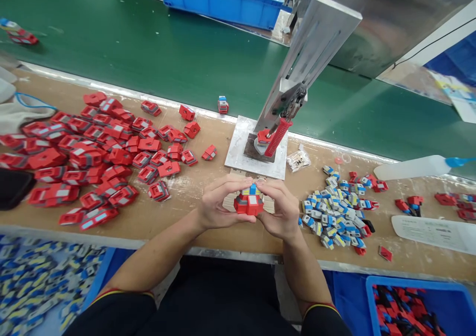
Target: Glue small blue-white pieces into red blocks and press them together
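Between my left hand [220,202] and my right hand [279,208] is a red toy part [249,203] with a blue, white and yellow piece on top. Fingers and thumbs of both hands close round it from either side, above the table's front edge. Just beyond stands a hand press [286,112] with a red lever handle, and another red part [263,137] sits under it on the base plate. Many red and grey plastic parts [89,152] are heaped to my left. Small white, blue and yellow pieces [334,209] lie piled to my right.
A green conveyor belt [130,43] runs behind the table, with an assembled toy piece [222,104] at its near edge. White squeeze bottles [412,167] lie at right. Blue bins stand behind the belt [223,3] and below right [446,296]; loose pieces [40,281] fill one below left.
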